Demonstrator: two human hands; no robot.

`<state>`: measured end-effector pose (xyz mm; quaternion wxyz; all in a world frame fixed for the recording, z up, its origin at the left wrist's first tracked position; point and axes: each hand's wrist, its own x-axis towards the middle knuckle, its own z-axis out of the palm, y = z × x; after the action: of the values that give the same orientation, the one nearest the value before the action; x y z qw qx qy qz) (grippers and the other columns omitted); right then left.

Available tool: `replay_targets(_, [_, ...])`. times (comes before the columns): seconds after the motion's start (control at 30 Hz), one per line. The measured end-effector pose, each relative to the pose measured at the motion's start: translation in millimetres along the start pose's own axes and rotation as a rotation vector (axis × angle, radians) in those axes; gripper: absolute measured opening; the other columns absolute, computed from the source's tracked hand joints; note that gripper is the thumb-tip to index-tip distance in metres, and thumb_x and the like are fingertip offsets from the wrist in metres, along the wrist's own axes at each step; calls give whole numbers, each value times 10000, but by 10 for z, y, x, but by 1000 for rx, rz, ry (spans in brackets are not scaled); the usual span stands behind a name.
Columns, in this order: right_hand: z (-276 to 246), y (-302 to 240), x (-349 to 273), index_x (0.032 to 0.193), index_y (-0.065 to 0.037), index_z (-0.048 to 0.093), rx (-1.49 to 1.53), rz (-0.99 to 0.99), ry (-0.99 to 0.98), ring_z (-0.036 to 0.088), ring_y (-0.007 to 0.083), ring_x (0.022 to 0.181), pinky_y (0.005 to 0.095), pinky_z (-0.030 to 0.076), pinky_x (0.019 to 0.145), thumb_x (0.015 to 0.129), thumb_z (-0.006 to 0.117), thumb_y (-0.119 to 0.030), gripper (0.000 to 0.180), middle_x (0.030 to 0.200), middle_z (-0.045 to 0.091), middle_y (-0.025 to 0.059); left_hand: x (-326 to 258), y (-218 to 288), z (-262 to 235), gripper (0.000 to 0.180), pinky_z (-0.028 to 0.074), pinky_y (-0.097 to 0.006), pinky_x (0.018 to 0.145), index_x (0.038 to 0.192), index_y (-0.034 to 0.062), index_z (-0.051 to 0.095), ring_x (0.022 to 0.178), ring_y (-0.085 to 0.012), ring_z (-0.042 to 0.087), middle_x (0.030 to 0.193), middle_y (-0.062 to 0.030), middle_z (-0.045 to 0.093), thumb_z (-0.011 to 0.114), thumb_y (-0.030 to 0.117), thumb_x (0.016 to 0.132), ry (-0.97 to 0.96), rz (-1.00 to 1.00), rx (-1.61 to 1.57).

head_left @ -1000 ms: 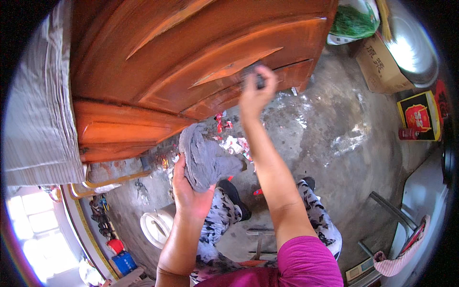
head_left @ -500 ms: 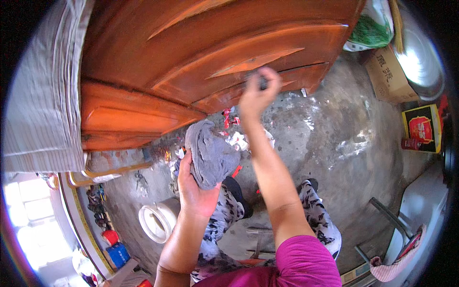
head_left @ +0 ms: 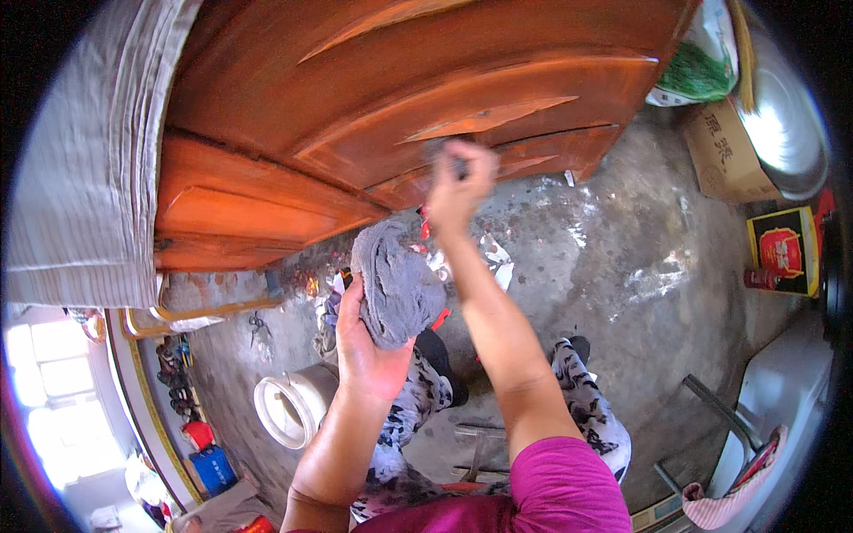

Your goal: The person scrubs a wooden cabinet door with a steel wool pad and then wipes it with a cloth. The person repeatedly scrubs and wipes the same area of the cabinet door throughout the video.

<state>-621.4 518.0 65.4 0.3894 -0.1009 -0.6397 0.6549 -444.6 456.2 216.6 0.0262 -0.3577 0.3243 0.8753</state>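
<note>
My left hand [head_left: 378,360] is closed around a folded grey cloth [head_left: 400,289], held up in front of me with its creased side showing. My right hand [head_left: 462,188] reaches forward to the lower front of an orange-brown wooden cabinet [head_left: 426,84] with curved, moulded panels. Its fingers are pinched around a small dark object [head_left: 457,166]. Motion smears that hand, so the object's kind cannot be made out, nor whether it touches the wood.
Paper scraps [head_left: 498,258] litter the concrete floor [head_left: 622,302] below the cabinet. A white bucket [head_left: 289,413] stands at my left, near scissors [head_left: 259,330]. Striped fabric [head_left: 84,178] hangs at far left. A cardboard box [head_left: 724,151] and a chair [head_left: 724,413] are on the right.
My right hand has moved slightly left and down along the cabinet front with the small dark object. The left hand still holds the grey cloth, and the view has shifted a little.
</note>
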Motion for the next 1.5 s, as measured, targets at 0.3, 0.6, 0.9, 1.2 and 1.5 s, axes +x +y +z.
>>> replay_targets(0.3, [270, -36, -224, 934, -76, 654, 51, 157, 142, 599, 265, 996, 401, 453, 934, 858, 742, -47, 121, 993, 648, 87, 38, 31, 42, 370, 524, -427, 1026, 1267, 126, 690, 1162, -256, 687, 1238, -52, 739, 580, 377, 1019, -3, 35, -27])
replay_targets(0.6, [-102, 139, 391, 976, -39, 646, 469, 391, 432, 600, 273, 1009, 421, 461, 950, 872, 734, -23, 137, 1076, 634, 108, -20, 102, -58, 368, 507, -425, 1050, 1288, 131, 680, 1187, -243, 675, 1284, -40, 721, 565, 365, 1028, 25, 26, -52])
replay_targets(0.9, [251, -25, -586, 896, -214, 716, -254, -51, -219, 609, 236, 1033, 427, 357, 949, 872, 773, -242, 68, 969, 668, -2, 21, 37, -55, 381, 516, -425, 1038, 1284, 121, 675, 1175, -242, 680, 1268, -42, 726, 554, 383, 1036, 1, -16, -16])
replay_targets(1.2, [-373, 596, 920, 1088, -7, 598, 318, 274, 586, 582, 241, 1088, 405, 464, 1005, 950, 645, 8, 147, 1156, 637, 98, -56, 147, -21, 373, 498, -434, 1034, 1287, 145, 685, 1191, -244, 667, 1278, -33, 723, 560, 385, 1031, -52, -16, -13])
replay_targets(1.5, [-66, 326, -365, 970, -140, 680, -231, -75, -207, 600, 323, 1060, 462, 441, 915, 830, 778, -77, 182, 1064, 660, 79, 7, 17, -9, 367, 499, -433, 1036, 1277, 136, 689, 1186, -252, 670, 1265, -42, 728, 562, 376, 1030, -29, -27, -10])
